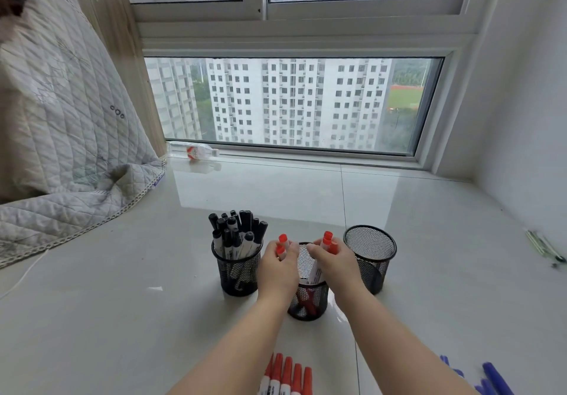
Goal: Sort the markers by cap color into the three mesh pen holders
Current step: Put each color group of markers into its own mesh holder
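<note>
1. Two hands work over the middle mesh holder [307, 302]: the left hand [277, 272] has its grip clamped on red-capped markers [282, 245], the right hand [334, 267] on a second bunch of red-capped markers [327, 241].
2. Both bunches stand nearly upright, caps up; their barrels are mostly hidden behind the fingers, so the count in each hand is hard to tell.
3. The right bunch's lower ends reach into the middle holder, where more red shows through the mesh.
4. The left holder [237, 275] is packed with black-capped markers [236, 229], caps up; the right holder [369, 256] looks empty.
5. On the tabletop [122, 318], loose red markers [288, 376] lie cut off by the bottom edge, caps pointing away; blue markers [494, 376] are cut off at lower right.
</note>
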